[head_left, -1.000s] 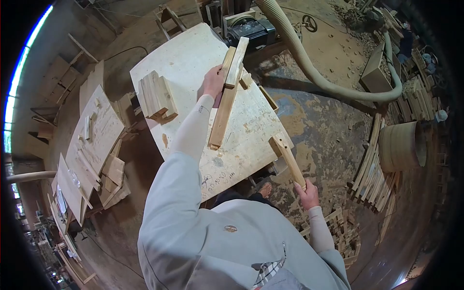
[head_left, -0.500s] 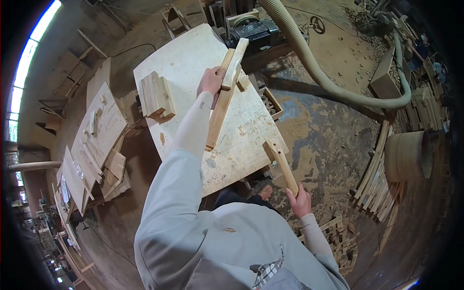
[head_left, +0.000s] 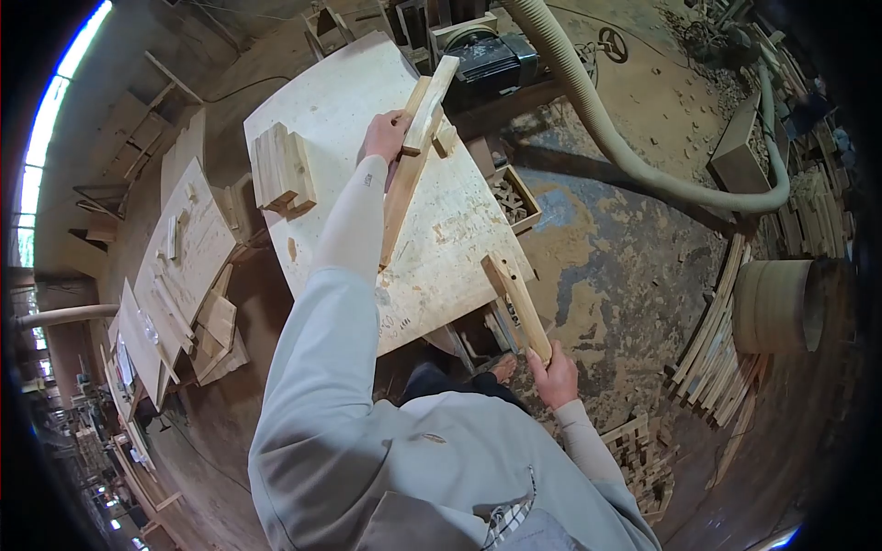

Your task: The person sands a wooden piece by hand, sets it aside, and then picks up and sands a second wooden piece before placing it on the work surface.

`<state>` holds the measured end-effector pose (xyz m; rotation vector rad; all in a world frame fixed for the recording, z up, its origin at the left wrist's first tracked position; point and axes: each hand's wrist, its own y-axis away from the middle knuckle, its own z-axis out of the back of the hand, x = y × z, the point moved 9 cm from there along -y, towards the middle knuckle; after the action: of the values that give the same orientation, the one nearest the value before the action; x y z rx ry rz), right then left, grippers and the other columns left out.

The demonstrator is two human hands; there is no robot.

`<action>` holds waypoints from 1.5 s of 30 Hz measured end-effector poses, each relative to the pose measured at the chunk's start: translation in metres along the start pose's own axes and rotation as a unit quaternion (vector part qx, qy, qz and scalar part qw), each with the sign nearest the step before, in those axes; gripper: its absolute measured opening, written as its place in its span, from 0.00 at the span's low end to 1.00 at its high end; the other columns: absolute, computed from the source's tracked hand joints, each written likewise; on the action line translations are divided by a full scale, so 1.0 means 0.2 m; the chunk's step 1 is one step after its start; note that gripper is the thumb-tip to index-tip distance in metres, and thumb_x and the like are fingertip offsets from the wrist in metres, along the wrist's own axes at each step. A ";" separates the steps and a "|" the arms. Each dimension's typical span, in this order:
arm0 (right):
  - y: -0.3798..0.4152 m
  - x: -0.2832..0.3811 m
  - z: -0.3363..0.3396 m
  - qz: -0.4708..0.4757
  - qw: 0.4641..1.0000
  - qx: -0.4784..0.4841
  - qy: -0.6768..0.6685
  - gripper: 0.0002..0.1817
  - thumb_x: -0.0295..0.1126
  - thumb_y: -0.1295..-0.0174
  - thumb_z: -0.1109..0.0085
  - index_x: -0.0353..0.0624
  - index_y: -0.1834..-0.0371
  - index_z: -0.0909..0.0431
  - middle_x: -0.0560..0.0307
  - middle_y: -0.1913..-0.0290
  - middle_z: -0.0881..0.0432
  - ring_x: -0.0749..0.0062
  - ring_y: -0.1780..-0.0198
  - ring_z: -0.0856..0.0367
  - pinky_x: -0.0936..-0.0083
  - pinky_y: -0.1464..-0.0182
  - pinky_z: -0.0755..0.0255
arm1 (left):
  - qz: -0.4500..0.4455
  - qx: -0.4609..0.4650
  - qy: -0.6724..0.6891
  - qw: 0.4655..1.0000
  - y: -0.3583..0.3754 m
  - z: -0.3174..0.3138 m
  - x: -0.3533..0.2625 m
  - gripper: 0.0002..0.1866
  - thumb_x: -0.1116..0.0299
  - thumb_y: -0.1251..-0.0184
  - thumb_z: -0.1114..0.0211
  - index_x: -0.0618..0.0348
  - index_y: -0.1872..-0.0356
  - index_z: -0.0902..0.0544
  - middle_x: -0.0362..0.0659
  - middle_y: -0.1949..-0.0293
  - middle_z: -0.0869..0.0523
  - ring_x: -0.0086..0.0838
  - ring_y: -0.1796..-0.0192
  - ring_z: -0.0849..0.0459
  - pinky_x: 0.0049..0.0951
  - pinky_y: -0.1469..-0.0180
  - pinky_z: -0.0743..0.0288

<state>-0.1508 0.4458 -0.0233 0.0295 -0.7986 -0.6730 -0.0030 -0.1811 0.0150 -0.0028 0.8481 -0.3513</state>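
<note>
My left hand (head_left: 384, 136) is closed around the edge of a long wooden board (head_left: 402, 207) that lies at a slant on the pale worktable (head_left: 441, 275). A lighter, slightly bent wooden piece (head_left: 434, 103) rests against the upper part of that board, just beside my fingers. A short wooden block (head_left: 446, 140) sits to its right. In my right hand (head_left: 556, 376), a wooden bar (head_left: 522, 308) is gripped by its near end. Dark round holes show near the bar's far end, which overlaps the table's front right corner in this view.
Stacked wooden blocks (head_left: 283, 172) stand on the table's left side. A box of small offcuts (head_left: 514, 200) is at its right edge. Beyond are a dark motor (head_left: 491, 62) and a thick ribbed hose (head_left: 597, 129). Wood strips (head_left: 703, 344) and a round drum (head_left: 772, 305) lie to the right.
The table, the boards and both hands have shifted slightly up and left in view. Each hand keeps its hold, and the pieces keep nearly the same arrangement.
</note>
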 end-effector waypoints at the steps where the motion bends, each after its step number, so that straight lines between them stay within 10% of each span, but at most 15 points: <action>1: 0.00 -0.01 -0.01 0.002 1.000 -0.001 0.001 0.26 0.55 0.20 0.30 0.39 0.46 0.18 0.30 0.62 0.09 0.25 0.56 0.09 0.39 0.55 0.17 | -0.001 -0.002 0.002 1.000 -0.01 0.00 0.01 0.23 0.55 0.19 0.26 0.57 0.33 0.05 0.58 0.44 0.01 0.49 0.42 0.03 0.43 0.34 0.14; 28: 0.01 -0.02 0.00 0.009 0.997 -0.060 -0.049 0.29 0.57 0.21 0.29 0.39 0.40 0.13 0.33 0.57 0.06 0.33 0.54 0.05 0.47 0.52 0.15 | -0.028 -0.006 0.012 1.000 -0.09 -0.08 0.07 0.24 0.54 0.17 0.25 0.59 0.32 0.06 0.53 0.51 0.00 0.38 0.53 0.04 0.37 0.44 0.12; 30: 0.02 0.04 0.04 0.014 0.998 -0.043 -0.042 0.30 0.58 0.22 0.29 0.39 0.41 0.13 0.33 0.57 0.06 0.33 0.54 0.05 0.47 0.52 0.15 | 0.021 0.031 0.067 0.997 -0.12 -0.13 0.17 0.24 0.51 0.20 0.26 0.49 0.30 0.05 0.59 0.41 0.03 0.52 0.39 0.03 0.46 0.32 0.12; 36: 0.02 -0.01 0.04 -0.027 0.999 0.004 -0.018 0.30 0.60 0.22 0.29 0.40 0.41 0.13 0.33 0.58 0.06 0.31 0.54 0.06 0.45 0.52 0.15 | 0.024 0.014 0.117 0.993 0.03 -0.04 0.03 0.26 0.65 0.21 0.28 0.50 0.25 0.10 0.59 0.41 0.05 0.53 0.37 0.06 0.48 0.30 0.15; 38: 0.03 0.03 0.07 -0.013 0.999 -0.010 -0.032 0.30 0.60 0.22 0.29 0.40 0.43 0.13 0.33 0.59 0.07 0.30 0.54 0.06 0.44 0.52 0.15 | -0.071 -0.140 -0.058 0.986 0.04 0.04 0.01 0.24 0.68 0.20 0.30 0.53 0.26 0.11 0.57 0.43 0.08 0.56 0.36 0.12 0.51 0.28 0.19; 45: 0.05 0.07 0.13 -0.020 1.000 0.006 0.016 0.31 0.63 0.22 0.31 0.41 0.46 0.15 0.33 0.59 0.07 0.31 0.53 0.06 0.42 0.53 0.15 | -0.152 -0.084 -0.093 0.980 0.17 0.09 -0.14 0.23 0.65 0.17 0.32 0.58 0.26 0.13 0.57 0.37 0.13 0.56 0.36 0.14 0.55 0.29 0.21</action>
<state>-0.1560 0.4527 0.0072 0.0670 -0.7725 -0.7038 0.0032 -0.1424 0.0435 -0.3211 0.6886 -0.5557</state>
